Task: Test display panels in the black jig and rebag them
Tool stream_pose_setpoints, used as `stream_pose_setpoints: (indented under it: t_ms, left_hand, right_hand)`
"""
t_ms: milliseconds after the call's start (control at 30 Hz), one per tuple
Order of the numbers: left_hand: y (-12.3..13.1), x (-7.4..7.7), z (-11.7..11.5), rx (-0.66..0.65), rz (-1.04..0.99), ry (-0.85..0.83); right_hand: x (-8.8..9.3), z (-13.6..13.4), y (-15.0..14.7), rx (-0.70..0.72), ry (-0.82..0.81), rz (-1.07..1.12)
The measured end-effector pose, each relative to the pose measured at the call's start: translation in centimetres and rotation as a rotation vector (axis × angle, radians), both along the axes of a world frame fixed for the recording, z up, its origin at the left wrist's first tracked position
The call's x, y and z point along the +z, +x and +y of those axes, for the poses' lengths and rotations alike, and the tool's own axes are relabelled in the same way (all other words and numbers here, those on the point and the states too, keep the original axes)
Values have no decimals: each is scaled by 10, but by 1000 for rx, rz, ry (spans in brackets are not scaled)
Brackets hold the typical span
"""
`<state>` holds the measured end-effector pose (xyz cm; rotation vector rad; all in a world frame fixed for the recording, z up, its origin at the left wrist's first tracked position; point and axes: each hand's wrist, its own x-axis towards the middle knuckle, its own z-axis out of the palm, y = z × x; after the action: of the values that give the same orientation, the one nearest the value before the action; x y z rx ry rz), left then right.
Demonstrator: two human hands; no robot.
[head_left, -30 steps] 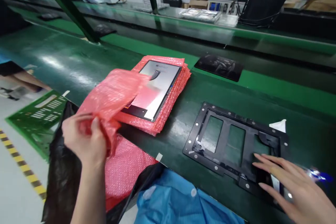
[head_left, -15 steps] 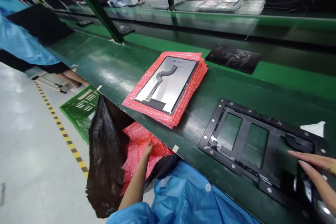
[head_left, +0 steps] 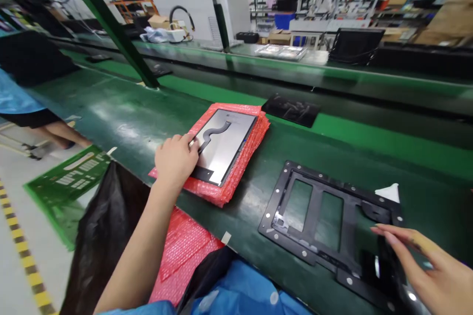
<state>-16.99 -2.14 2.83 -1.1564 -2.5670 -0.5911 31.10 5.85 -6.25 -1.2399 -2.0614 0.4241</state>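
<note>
The panel (head_left: pixel 231 145) is silvery grey, edged in black with a black band at its near end and a dark grey ribbon cable (head_left: pixel 219 130), on red-pink bubble wrap (head_left: pixel 242 165); the frame (head_left: pixel 314 211) is black, dotted with pale round spots. Beneath them the tabletop (head_left: pixel 125 128) is dark green, with a white scrap (head_left: pixel 389 193) and a brighter green strip (head_left: pixel 354 130) behind. The plastic bag (head_left: pixel 107 236) is black, the slotted crate (head_left: pixel 66 194) green, the clothing (head_left: pixel 240 288) blue, and the floor tape (head_left: pixel 22 251) striped yellow and near-black.
</note>
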Motion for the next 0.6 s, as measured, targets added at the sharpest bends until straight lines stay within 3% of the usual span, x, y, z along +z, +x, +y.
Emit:
stream_pose_setpoints:
  t_ms: [100, 233, 467, 600]
  left_hand:
    - [2, -1, 25, 85, 119, -153]
    - [-3, 3, 30, 71, 101, -140]
    - [-13, 21, 17, 53, -461, 197]
    - [-18, 28, 0, 29, -664, 320]
  right_hand:
    - [9, 2, -7, 8, 48, 0]
    - [12, 6, -9, 23, 66, 48]
    - [12, 3, -11, -25, -17, 124]
    - [10, 2, -9, -63, -32, 140]
